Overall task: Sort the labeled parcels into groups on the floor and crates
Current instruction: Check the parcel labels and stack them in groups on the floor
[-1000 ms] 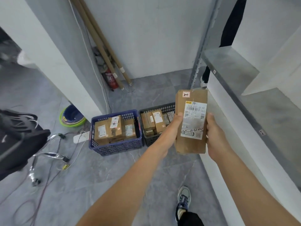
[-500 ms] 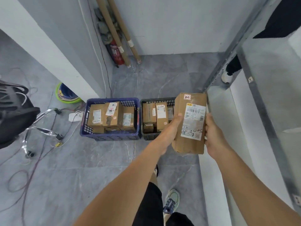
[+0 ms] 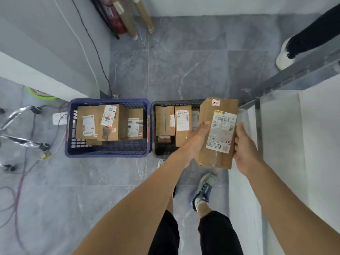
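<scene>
Parcel (image 3: pixel 217 133), a brown cardboard box with a white shipping label and a small sticker reading "2-1", is held up in both hands over the near right corner of the dark crate (image 3: pixel 156 144).

In the head view, the only one given, the left hand (image 3: pixel 195 142) presses on the box's left side with the thumb lying along the front edge, and the right hand (image 3: pixel 244 150) clasps the right side; both are closed on the box, which sits squarely between the two palms, tilted slightly, label face up. It touches neither crate nor floor.

The dark crate below already holds several labelled boxes standing on edge. The blue crate (image 3: pixel 108 153), just beside it on the left, holds its own group, some bearing small stickers too fine to read with certainty.

Judging from this, the step in hand is reading the sticker and carrying the box to its group. The dark crate looks the likely place, though its stickers cannot be read. The next move calls for lowering the box into a free gap without knocking the standing boxes over, then letting go.
</scene>
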Tool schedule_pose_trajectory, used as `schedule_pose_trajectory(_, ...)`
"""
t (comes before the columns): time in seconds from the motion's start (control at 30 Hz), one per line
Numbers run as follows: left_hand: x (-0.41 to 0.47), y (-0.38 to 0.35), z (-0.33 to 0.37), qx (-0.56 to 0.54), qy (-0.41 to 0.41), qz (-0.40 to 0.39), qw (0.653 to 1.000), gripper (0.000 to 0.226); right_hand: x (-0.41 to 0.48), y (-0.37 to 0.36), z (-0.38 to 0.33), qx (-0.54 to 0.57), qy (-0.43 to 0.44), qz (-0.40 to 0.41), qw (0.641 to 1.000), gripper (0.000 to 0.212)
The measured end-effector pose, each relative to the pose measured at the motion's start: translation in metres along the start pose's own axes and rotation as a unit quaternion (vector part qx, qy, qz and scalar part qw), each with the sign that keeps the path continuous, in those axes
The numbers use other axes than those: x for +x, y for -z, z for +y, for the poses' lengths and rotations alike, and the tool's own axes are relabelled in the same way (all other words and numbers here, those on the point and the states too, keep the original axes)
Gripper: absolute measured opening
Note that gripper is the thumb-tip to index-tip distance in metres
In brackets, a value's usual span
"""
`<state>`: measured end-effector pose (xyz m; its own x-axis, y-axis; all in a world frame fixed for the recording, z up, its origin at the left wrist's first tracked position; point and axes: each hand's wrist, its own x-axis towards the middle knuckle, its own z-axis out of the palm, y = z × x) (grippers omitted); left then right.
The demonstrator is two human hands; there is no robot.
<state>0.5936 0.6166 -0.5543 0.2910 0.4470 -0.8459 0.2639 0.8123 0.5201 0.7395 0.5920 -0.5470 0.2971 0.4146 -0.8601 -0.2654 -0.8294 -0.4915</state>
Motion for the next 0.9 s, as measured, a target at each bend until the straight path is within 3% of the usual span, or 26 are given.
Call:
schedule_pose_trajectory(0.1, 0.065, 0.0, -0.008, 0.015, 0.03, 0.005, 0.999, 0.07, 0.067, -0.006, 0.007, -0.023, -0.022, 0.003, 0.999, 0.044)
schedule_pose_trajectory(0.27, 0.17, -0.001, -0.03, 0.002, 0.044, 0.025, 0.999, 0.074, 0.179, -0.01, 0.028, -0.051, -0.051, 0.002, 0.997, 0.046)
schedule_pose_trajectory(0.37, 0.224, -0.002, -0.048, -0.024, 0.056, 0.043, 0.997, 0.091, 0.237, -0.011, 0.044, -0.061, -0.058, -0.009, 0.996, 0.045)
schedule_pose_trajectory(0.63, 0.309, 0.012, -0.064, -0.028, 0.07, 0.081, 0.994, 0.093, 0.336, -0.029, 0.063, -0.081, -0.059, -0.063, 0.993, 0.049)
schedule_pose_trajectory(0.8, 0.324, 0.018, -0.074, -0.004, 0.074, 0.104, 0.992, 0.073, 0.346, -0.041, 0.073, -0.098, -0.049, -0.089, 0.99, 0.046)
schedule_pose_trajectory(0.9, 0.329, 0.017, -0.08, -0.022, 0.086, 0.11, 0.99, 0.082, 0.352, -0.04, 0.079, -0.072, -0.044, -0.102, 0.991, 0.044)
